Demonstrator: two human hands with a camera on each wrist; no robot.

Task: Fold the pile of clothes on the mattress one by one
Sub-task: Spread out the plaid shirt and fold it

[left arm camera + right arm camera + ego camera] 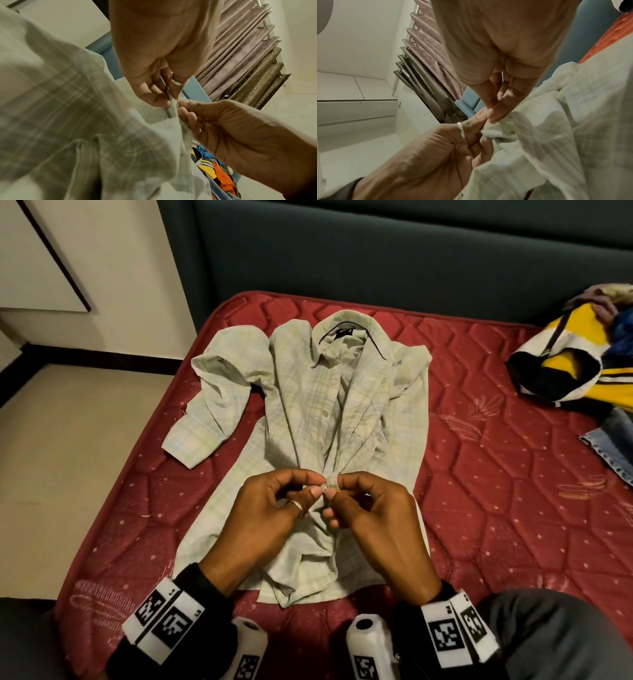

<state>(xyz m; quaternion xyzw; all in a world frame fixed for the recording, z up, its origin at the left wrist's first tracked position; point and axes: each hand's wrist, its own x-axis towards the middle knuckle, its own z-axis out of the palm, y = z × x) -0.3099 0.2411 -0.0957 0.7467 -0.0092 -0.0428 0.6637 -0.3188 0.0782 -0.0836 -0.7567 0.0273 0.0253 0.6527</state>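
A pale green checked shirt (342,405) lies front up on the red quilted mattress (496,491), collar at the far end, one sleeve bent out to the left. Over its lower front, my left hand (310,487), with a ring on one finger, pinches the button edge, and a small clear button shows at the fingertips. My right hand (337,486) pinches the facing front edge right against it. The left wrist view shows my left hand (169,98) and right hand (183,106) gripping a raised strip of the shirt (68,108). The right wrist view shows the same pinch (491,112).
A pile of clothes (575,361), with a yellow, black and white garment on top, sits at the mattress's right edge, and jeans (613,446) lie below it. A teal headboard (376,261) runs along the far side. The floor (68,457) lies to the left.
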